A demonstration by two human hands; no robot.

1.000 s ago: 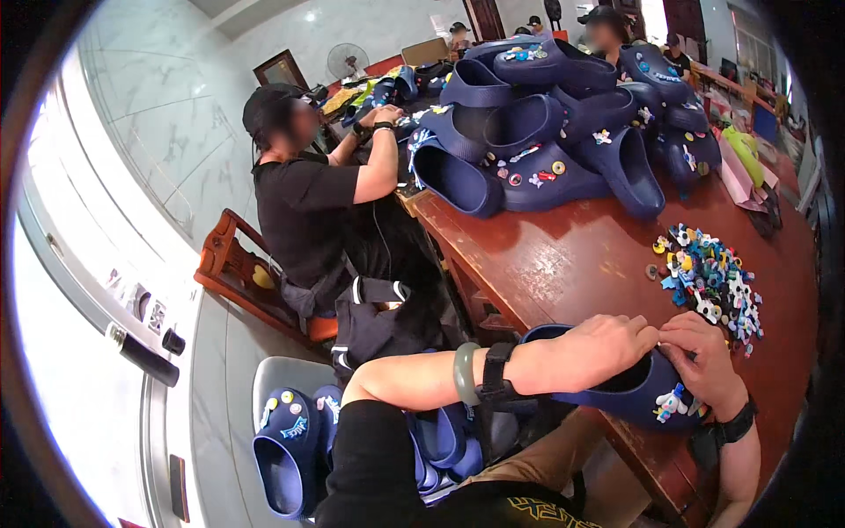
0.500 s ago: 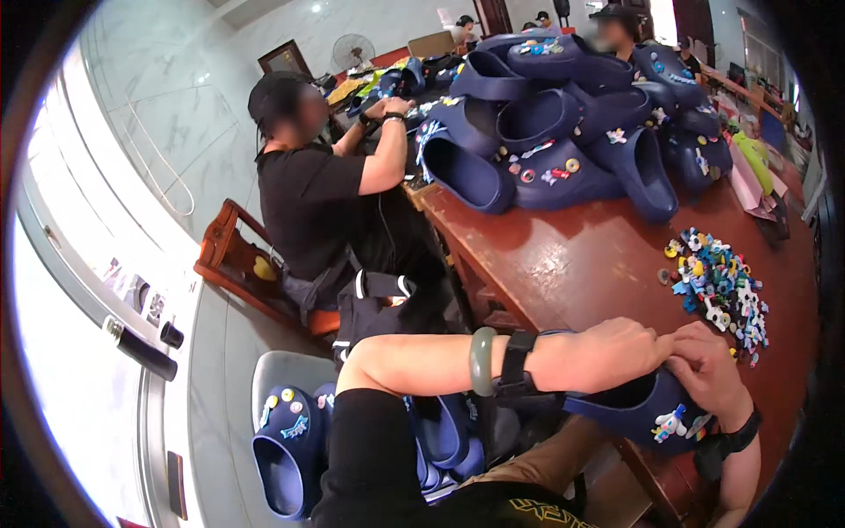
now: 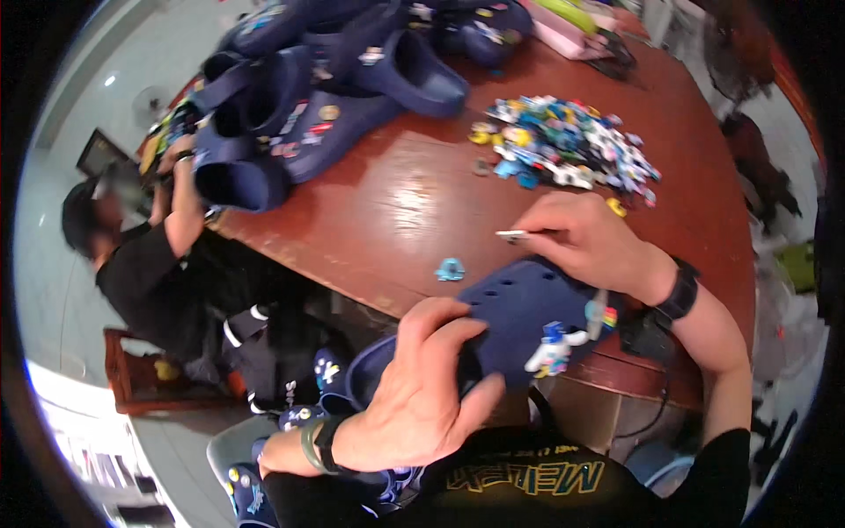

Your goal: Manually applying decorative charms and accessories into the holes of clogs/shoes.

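Pinches in the fingers (image 3: 550, 220) of the right hand (image 3: 598, 242) a small pale piece (image 3: 510, 234), lays the left hand (image 3: 422, 378), grip unclear, over a navy clog (image 3: 519, 321) at the desk (image 3: 422, 194) edge, likely for steadiness, near charms (image 3: 572, 145) heaped seemingly for easy reach.

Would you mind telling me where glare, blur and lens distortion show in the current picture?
In the head view, glare whitens a patch of the brown table, whose right edge bows with the fisheye; also in the head view, charms on the navy clog at the left hand look blurred, and the lower-left background is overexposed.
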